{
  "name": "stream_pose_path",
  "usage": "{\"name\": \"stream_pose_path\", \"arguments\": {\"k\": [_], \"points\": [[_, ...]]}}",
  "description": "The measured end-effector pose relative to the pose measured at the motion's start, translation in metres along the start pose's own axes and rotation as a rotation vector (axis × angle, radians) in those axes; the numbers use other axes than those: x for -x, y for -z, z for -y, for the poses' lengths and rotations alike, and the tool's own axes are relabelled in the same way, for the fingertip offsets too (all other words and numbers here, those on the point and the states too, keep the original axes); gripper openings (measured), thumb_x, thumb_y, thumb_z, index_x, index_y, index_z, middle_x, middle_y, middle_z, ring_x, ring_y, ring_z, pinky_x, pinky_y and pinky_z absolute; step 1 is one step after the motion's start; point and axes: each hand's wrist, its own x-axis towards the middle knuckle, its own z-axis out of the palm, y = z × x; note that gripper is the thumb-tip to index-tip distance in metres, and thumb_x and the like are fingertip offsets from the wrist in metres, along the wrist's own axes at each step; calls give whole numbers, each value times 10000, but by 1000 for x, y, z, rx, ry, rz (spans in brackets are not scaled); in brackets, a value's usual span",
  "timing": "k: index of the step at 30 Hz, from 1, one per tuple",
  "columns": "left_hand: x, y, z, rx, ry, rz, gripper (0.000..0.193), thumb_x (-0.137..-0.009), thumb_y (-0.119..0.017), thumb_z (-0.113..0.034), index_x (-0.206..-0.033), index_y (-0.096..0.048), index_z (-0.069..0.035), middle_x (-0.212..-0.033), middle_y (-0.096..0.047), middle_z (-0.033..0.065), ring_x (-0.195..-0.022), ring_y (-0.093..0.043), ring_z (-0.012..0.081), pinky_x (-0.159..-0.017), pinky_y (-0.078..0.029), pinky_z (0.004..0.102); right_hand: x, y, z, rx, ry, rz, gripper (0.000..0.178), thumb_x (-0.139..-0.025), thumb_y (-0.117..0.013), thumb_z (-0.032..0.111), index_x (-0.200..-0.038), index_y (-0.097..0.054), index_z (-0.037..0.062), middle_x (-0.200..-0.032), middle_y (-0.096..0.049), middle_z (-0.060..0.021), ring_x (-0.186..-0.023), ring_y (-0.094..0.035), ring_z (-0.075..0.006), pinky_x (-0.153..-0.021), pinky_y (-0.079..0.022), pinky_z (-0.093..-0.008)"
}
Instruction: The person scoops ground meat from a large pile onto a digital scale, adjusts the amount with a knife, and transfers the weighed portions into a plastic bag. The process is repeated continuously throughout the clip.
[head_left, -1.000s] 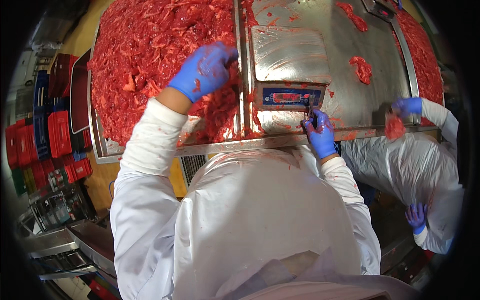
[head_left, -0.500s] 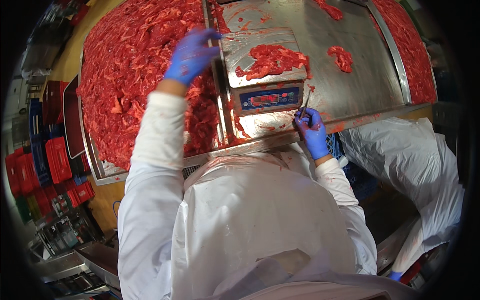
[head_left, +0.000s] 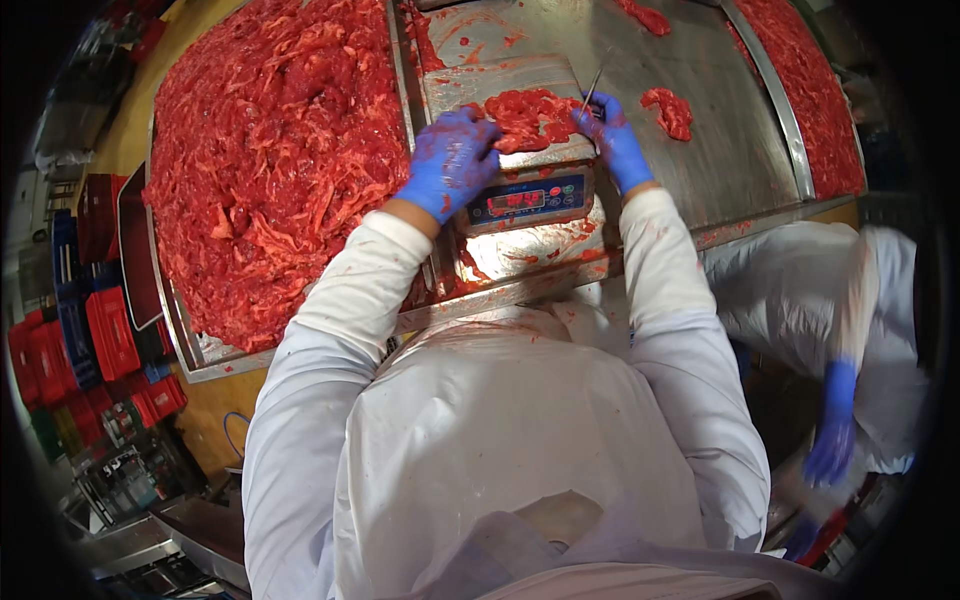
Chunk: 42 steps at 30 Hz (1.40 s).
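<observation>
A heap of red raw meat (head_left: 530,120) lies on the metal plate of a weighing scale (head_left: 530,203) with a lit red display. My left hand (head_left: 450,165), in a blue glove, has its curled fingers and thumb on the left edge of this meat; its fingertips are partly hidden. At the right edge, my blue-gloved right hand (head_left: 615,145) is closed around a knife (head_left: 597,75), whose thin blade points up and away from me. The handle is covered by my fingers, which also touch the meat's edge.
A large metal tray piled with raw meat (head_left: 280,180) stands at left, and more meat (head_left: 800,90) fills another at right. Loose pieces (head_left: 668,113) lie on the steel table (head_left: 720,160). A co-worker's gloved hand (head_left: 833,430) hangs at right. Red crates (head_left: 112,330) are stacked far left.
My left hand has come down from over the left tray to the meat on the scale. My right hand, with the knife, has moved up from the table's front edge to the meat's right side.
</observation>
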Motion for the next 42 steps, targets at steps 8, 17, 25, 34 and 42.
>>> {"name": "stream_pose_path", "arguments": {"k": [8, 17, 25, 34, 42], "points": [[15, 21, 28, 164, 113, -88, 362, -873, -728, -349, -1151, -746, -119, -1130, -664, 142, -1091, -646, 356, -925, -531, 462, 99, 10, 60, -64, -130, 15, 341, -932, -766, 111, -1228, -621, 24, -1010, -707, -72, -868, -690, -146, -779, -575, -289], [9, 3, 36, 142, 90, -4, 167, -847, -687, -228, -928, -686, -81, -933, -678, 153, -931, -676, 361, -810, -537, 461, 71, -27, 81, 9, 182, 1, 336, -925, -787, 120, -1211, -624, 49, -1047, -676, -39, -885, -637, -114, -783, -539, -263], [34, 2, 31, 359, 113, -96, 108, -842, -680, -164, -874, -659, -63, -873, -666, 153, -834, -673, 356, -754, -540, 440, 140, -43, 46, -310, -515, 739, 263, -1006, -715, 267, -1144, -645, 54, -956, -678, -30, -849, -672, -125, -738, -551, -259], [40, 29, 45, 421, 235, -115, 93, -866, -677, -131, -872, -668, -38, -849, -679, 146, -793, -690, 291, -714, -541, 388, 114, -51, 64, -140, -516, 635, 271, -1030, -669, 251, -1161, -688, 14, -881, -719, -78, -769, -725, -169, -767, -617, -322], [43, 4, 31, 421, 123, -93, 94, -855, -663, -125, -872, -661, -33, -860, -670, 151, -826, -675, 321, -763, -538, 415, 121, -44, 31, -869, -788, 761, 438, -1047, -625, 402, -1246, -631, 12, -1088, -687, -94, -989, -684, -214, -955, -562, -427]]}}
